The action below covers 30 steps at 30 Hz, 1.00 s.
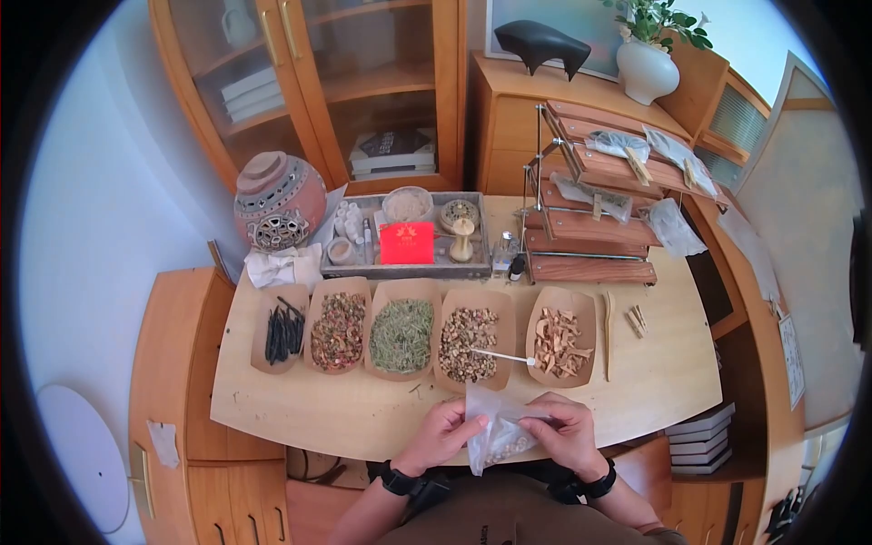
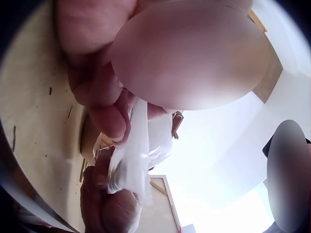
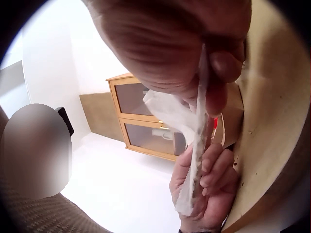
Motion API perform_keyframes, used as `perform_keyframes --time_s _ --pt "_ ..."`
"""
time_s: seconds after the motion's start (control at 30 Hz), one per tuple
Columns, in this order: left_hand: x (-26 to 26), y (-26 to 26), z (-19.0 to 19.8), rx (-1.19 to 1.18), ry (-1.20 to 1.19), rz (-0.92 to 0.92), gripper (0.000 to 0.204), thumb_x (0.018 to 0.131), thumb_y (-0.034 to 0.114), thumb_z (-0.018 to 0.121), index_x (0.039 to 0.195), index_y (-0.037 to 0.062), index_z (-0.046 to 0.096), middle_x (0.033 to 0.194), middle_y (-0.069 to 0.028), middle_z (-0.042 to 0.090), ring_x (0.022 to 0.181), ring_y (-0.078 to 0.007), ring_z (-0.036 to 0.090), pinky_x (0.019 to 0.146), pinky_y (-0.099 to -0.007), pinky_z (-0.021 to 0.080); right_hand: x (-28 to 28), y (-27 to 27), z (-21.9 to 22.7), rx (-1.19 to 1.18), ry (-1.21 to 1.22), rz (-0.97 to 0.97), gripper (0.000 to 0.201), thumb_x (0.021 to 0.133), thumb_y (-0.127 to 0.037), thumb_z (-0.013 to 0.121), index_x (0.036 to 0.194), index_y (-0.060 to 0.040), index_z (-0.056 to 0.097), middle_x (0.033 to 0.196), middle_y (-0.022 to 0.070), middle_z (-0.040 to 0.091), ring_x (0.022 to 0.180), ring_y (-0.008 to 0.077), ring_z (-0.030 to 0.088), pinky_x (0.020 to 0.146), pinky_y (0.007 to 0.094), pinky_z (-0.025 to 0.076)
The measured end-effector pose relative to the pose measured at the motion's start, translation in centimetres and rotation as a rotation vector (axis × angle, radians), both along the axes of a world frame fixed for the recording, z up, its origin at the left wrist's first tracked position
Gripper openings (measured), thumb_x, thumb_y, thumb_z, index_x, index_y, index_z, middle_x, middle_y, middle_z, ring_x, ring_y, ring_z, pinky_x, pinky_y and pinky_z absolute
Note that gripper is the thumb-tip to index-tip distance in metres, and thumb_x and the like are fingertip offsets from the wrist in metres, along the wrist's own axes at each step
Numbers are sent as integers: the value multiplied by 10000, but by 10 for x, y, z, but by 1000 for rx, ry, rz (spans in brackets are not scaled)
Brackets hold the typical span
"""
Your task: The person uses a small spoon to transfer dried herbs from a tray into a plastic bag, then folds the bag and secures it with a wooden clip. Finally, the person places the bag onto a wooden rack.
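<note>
A small whitish see-through bag (image 1: pixel 495 427) is held over the table's front edge, with pale lumpy pieces low inside it. My left hand (image 1: pixel 438 438) pinches its left side between thumb and fingers. The right side is gripped by my right hand (image 1: pixel 565 434), fingers curled. In the left wrist view the bag (image 2: pixel 132 162) stretches between both hands. Seen from the right wrist, the bag (image 3: pixel 170 112) appears nearly edge-on, with the left hand (image 3: pixel 216 182) on its far side. Just beyond lies a paper tray of chopped dried pieces (image 1: pixel 468 341), a thin white stick (image 1: pixel 504 356) across its rim.
Other paper trays hold dark pods (image 1: pixel 284 331), reddish dried bits (image 1: pixel 341 331), green herb (image 1: pixel 402 334) and tan chips (image 1: pixel 560 343). Behind stand a grey tray (image 1: pixel 404 271) with a red card (image 1: pixel 406 243), a clay pot (image 1: pixel 280 195) and a tiered wooden rack (image 1: pixel 590 270) with clipped bags.
</note>
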State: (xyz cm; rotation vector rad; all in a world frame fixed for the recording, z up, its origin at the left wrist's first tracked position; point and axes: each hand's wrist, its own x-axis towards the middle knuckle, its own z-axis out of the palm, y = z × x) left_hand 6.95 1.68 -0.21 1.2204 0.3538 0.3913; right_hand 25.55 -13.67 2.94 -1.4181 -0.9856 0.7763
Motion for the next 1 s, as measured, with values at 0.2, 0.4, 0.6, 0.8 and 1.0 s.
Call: perform_keyframes --time_s 0.2,0.4,0.6,0.8,1.0 --pt "-2 -1 19 -124 70 -46 277 1081 112 562 1306 20 695 1012 29 685 797 -25 577 700 -211 492 10 -3 -14 81 -19 107 423 839 170 577 1143 -24 798 1019 79 712 895 133 654 725 244 512" --pt "-8 5 1 -182 90 -58 296 1053 26 517 1261 34 728 1013 13 694 753 -25 572 616 -186 445 12 -11 -15 44 117 148 482 848 185 505 1145 -47 805 1162 99 687 929 154 661 734 253 535" --pt "-11 6 3 -191 106 -40 309 1036 -8 479 1198 15 741 1051 -34 719 865 -76 667 696 -214 535 15 -9 -10 138 53 298 457 900 167 506 1162 -60 804 1249 121 646 981 178 662 777 276 565" --pt "-6 4 4 -15 64 12 379 984 -59 430 1257 -9 688 1142 -63 714 1006 -120 688 843 -251 566 15 -6 -4 109 -37 395 450 908 131 572 1246 -86 775 1262 111 604 1087 218 629 893 308 545" --pt "-7 3 6 -5 50 13 366 999 -25 466 1318 -21 644 1270 -89 697 1104 -128 669 934 -280 551 15 -8 -9 112 -92 400 460 892 87 629 1292 -102 757 1193 85 587 1095 229 602 935 326 510"
